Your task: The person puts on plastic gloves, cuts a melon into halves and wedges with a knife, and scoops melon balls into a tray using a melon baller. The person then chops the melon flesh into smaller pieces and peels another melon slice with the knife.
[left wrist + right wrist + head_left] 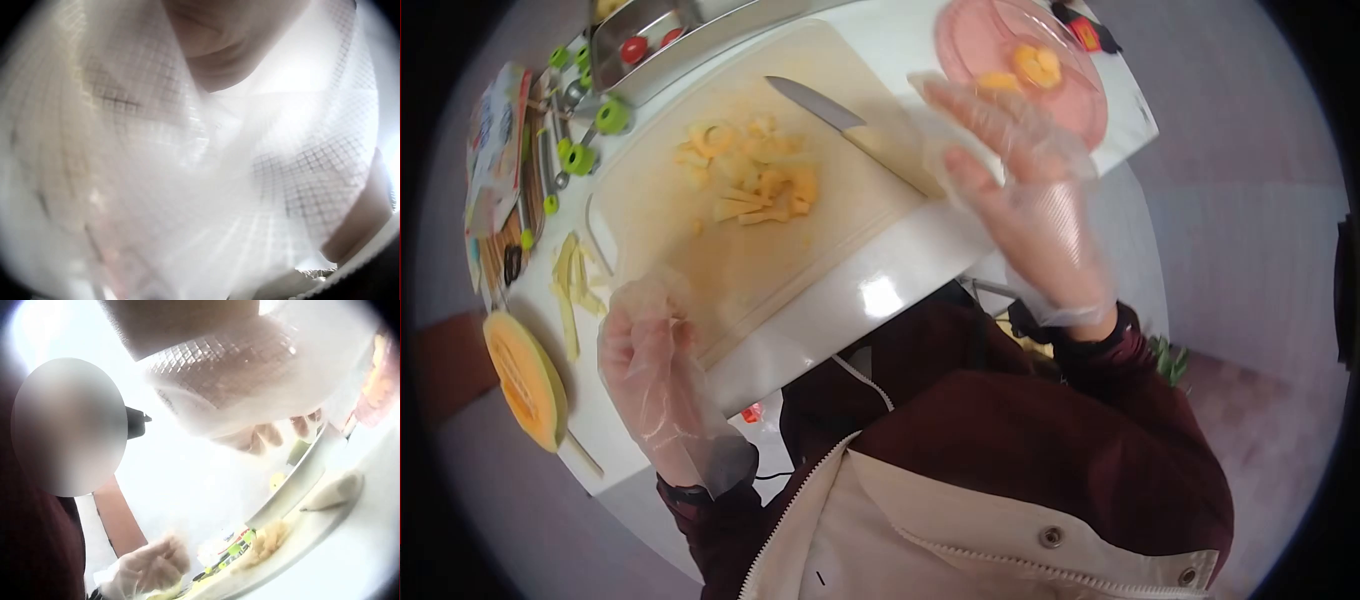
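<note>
My left hand (645, 345), in a clear plastic glove, hovers by the near left corner of the white cutting board (710, 110), its fingers loosely curled with nothing seen in them. My gloved right hand (1030, 195) is raised over the board's right end, fingers stretched out and holding nothing. Cut orange melon pieces (775, 190) lie heaped on the board. A knife (815, 103) rests beside them, its pale handle towards the right hand. A pink plate (1090, 95) beyond that hand bears a few melon pieces. Glove plastic fills the left wrist view.
A melon wedge (528, 385) sits at the table's left edge, near peeled rind strips (570, 290). Green-ended utensils (580, 157) and a printed packet (495, 140) lie behind them. At the back stands a metal tray (700, 60) with small tomatoes (634, 49).
</note>
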Demonstrator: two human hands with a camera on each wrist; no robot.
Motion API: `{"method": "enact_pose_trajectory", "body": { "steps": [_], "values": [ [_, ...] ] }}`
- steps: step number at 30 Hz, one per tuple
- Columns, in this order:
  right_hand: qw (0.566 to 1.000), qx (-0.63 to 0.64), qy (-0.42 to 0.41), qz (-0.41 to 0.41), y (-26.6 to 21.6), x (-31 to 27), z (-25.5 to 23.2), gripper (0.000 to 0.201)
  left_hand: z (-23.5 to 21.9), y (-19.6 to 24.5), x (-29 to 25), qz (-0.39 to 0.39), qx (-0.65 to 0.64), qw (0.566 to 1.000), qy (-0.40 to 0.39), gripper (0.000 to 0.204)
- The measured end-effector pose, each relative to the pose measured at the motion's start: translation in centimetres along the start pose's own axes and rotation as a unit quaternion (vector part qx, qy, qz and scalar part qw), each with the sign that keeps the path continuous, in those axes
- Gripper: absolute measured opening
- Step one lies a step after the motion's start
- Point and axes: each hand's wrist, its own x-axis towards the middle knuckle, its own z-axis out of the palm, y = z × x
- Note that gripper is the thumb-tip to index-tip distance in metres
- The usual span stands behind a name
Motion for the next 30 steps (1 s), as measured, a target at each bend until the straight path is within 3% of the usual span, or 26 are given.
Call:
{"method": "enact_pose_trajectory", "body": {
  "steps": [4,6,8,10,12,14,15,16,17,18,20,27,29,30],
  "values": [
    [0.999,-0.001,0.036,-0.008,-0.7,1.6,-2.4,0.043,-1.0,-0.1,0.4,0.030,-0.012,0.999,-0.027,0.018],
    [0.989,-0.011,0.117,-0.090,-0.4,2.6,-3.0,0.028,-1.3,-0.1,0.6,0.029,-0.030,0.997,-0.059,0.019],
    [0.982,-0.067,0.166,-0.062,-3.7,4.1,-2.3,0.033,-0.9,0.0,0.5,0.034,-0.005,0.999,0.003,0.021],
    [0.970,-0.113,0.212,-0.043,-5.6,5.5,-3.7,0.038,-0.5,0.3,0.5,0.016,0.002,1.000,0.003,0.020],
    [1.000,-0.014,-0.012,-0.016,-5.5,6.3,-7.0,0.039,-0.4,1.0,0.3,0.009,0.014,1.000,0.022,0.020],
    [0.997,0.051,-0.033,-0.037,-5.6,6.7,-6.4,0.038,-0.2,1.3,0.1,-0.051,-0.021,0.998,-0.013,0.021],
    [0.992,0.100,-0.057,-0.043,-5.6,7.0,-5.7,0.037,-0.1,1.4,0.1,-0.035,-0.022,0.999,0.010,0.021],
    [0.984,0.149,-0.086,-0.048,-5.1,7.5,-4.7,0.036,0.3,1.4,0.4,-0.054,-0.100,0.993,-0.040,0.021],
    [0.969,0.114,-0.062,-0.208,-4.8,7.7,-3.6,0.028,0.7,1.6,0.4,-0.070,-0.180,0.976,-0.098,0.022],
    [0.965,0.118,-0.062,-0.227,-5.4,7.6,-2.6,0.028,1.2,2.1,0.4,-0.055,-0.185,0.977,-0.086,0.022],
    [0.949,0.210,-0.139,-0.188,-7.2,6.5,-1.1,0.022,2.3,2.9,0.1,-0.103,-0.247,0.958,-0.099,0.022],
    [0.955,0.256,-0.079,-0.126,-7.9,5.5,-0.4,0.021,5.5,4.0,-0.2,-0.074,-0.283,0.949,-0.120,0.022],
    [0.965,0.153,-0.030,-0.211,-7.2,5.7,-0.5,0.022,6.5,4.0,-0.1,-0.065,-0.264,0.956,-0.115,0.019],
    [0.967,0.143,-0.020,-0.208,-6.8,5.9,-0.6,0.022,7.1,4.0,0.0,-0.058,-0.246,0.961,-0.109,0.017]
  ]
}}
